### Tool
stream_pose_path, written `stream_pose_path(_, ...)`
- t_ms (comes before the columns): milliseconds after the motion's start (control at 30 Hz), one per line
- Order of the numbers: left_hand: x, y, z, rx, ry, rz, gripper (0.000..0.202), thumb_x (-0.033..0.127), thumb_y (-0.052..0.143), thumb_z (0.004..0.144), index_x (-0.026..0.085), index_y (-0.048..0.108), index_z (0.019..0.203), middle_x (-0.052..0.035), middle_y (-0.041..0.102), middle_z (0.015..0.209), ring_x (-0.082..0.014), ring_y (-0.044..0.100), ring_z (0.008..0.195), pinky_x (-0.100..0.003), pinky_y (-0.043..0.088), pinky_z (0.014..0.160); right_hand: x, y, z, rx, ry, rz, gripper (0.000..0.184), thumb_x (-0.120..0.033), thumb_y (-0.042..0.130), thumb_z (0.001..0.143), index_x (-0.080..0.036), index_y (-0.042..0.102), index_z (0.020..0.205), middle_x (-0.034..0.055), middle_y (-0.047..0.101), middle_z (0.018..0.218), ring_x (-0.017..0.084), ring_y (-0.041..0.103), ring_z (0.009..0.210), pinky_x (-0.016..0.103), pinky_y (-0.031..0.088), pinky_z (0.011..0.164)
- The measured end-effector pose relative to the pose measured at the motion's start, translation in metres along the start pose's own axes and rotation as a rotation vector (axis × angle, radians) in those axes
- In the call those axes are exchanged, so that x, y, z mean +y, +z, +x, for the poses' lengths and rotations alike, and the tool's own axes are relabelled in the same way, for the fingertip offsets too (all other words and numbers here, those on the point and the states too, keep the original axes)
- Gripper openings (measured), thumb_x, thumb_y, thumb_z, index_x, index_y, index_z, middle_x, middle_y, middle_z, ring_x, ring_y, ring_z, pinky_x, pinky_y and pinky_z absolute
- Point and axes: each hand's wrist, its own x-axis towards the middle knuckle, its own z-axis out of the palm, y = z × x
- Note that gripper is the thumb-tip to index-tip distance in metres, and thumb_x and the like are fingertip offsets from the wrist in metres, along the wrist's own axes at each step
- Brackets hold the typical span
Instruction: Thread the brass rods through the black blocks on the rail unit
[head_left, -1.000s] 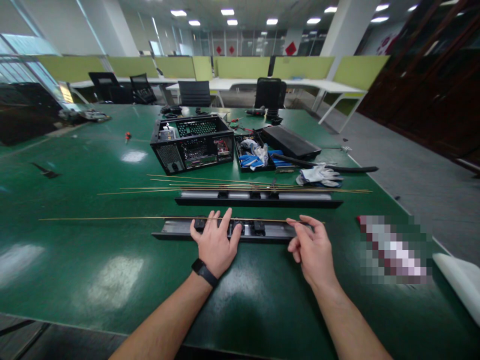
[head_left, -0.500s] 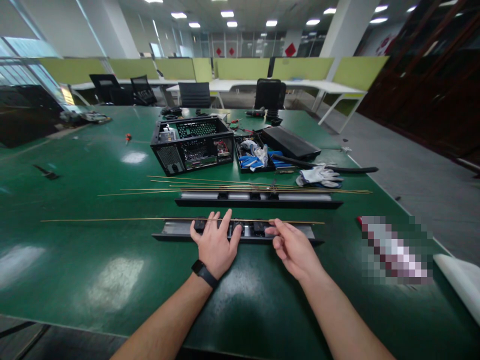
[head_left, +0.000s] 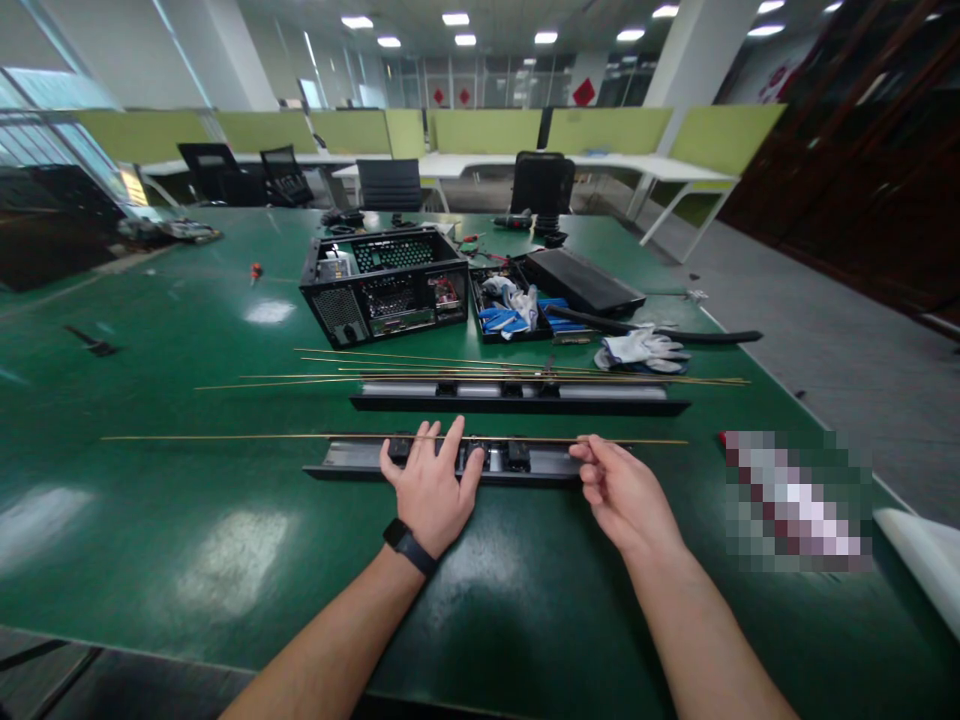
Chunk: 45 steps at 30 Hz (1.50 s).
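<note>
My left hand (head_left: 433,482), with a dark watch on its wrist, lies with fingers spread over a black-edged metal channel (head_left: 341,458). Small black blocks (head_left: 517,456) sit inside the channel, partly hidden by that hand. Along the channel's far edge runs a thin brass-coloured rod (head_left: 217,437), sticking out past both ends. It passes by my left fingertips; whether they press on it I cannot tell. Near the channel's right end, the thumb and fingers of my right hand (head_left: 628,490) pinch the rod.
Behind lies a second channel (head_left: 517,407) with several similar rods (head_left: 255,378) across it. Farther back stand an open computer case (head_left: 382,285), a tray of gloves (head_left: 511,310), a loose glove (head_left: 643,350) and a black tube (head_left: 705,337). A blurred-out item (head_left: 799,500) lies at right.
My right hand has moved to the right along the channel, and the rod has slid right with it. The left hand stays in place.
</note>
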Motion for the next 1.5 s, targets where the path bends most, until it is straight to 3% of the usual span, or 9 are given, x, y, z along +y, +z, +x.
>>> stream_pose_path(167, 0.0, 0.0, 0.0, 0.007, 0.001, 0.0, 0.046, 0.05, 0.051, 0.104, 0.031, 0.06, 0.145, -0.0144, 0.066, 0.144, -0.0328, 0.055, 0.141, -0.068, 0.009, 0.122, -0.002, -0.006, 0.003, 0.043, -0.008, 0.006, 0.011, -0.015, 0.061, 0.1, -0.012, 0.067, 0.092, 0.0053, 0.072, 0.077, 0.005, 0.05, 0.043, 0.013, 0.031, 0.029)
stream_pose_path(400, 0.0, 0.0, 0.0, 0.001, 0.005, 0.001, 0.046, 0.05, 0.049, 0.104, 0.031, 0.059, 0.146, -0.0152, 0.066, 0.144, -0.0317, 0.054, 0.142, -0.068, 0.008, 0.122, 0.005, 0.005, -0.001, -0.065, 0.017, -0.058, 0.007, -0.014, 0.064, 0.098, -0.01, 0.067, 0.094, 0.0084, 0.074, 0.082, 0.006, 0.051, 0.043, 0.014, 0.031, 0.028)
stream_pose_path(900, -0.001, 0.001, 0.0, -0.004, -0.006, -0.012, 0.047, 0.05, 0.05, 0.103, 0.03, 0.06, 0.145, -0.0152, 0.066, 0.145, -0.0335, 0.054, 0.142, -0.068, 0.008, 0.122, -0.01, -0.013, 0.005, 0.094, -0.048, 0.009, 0.011, -0.01, 0.06, 0.098, -0.014, 0.064, 0.088, 0.0045, 0.072, 0.077, 0.005, 0.052, 0.045, 0.013, 0.033, 0.03)
stream_pose_path(1233, 0.001, -0.001, 0.0, -0.018, -0.011, -0.002, 0.048, 0.05, 0.048, 0.104, 0.03, 0.059, 0.146, -0.0158, 0.065, 0.145, -0.0324, 0.053, 0.143, -0.068, 0.006, 0.123, 0.003, 0.003, -0.005, -0.025, -0.005, -0.092, 0.007, -0.017, 0.071, 0.092, -0.014, 0.065, 0.09, 0.0086, 0.075, 0.083, 0.007, 0.053, 0.044, 0.014, 0.032, 0.029)
stream_pose_path(1500, 0.0, -0.001, 0.0, -0.015, -0.015, -0.008, 0.048, 0.05, 0.049, 0.103, 0.031, 0.06, 0.146, -0.0152, 0.066, 0.145, -0.0331, 0.053, 0.142, -0.068, 0.008, 0.122, -0.001, -0.008, 0.0, 0.035, -0.065, -0.041, 0.01, -0.011, 0.064, 0.094, -0.014, 0.065, 0.084, 0.0059, 0.072, 0.077, 0.007, 0.052, 0.044, 0.014, 0.034, 0.029)
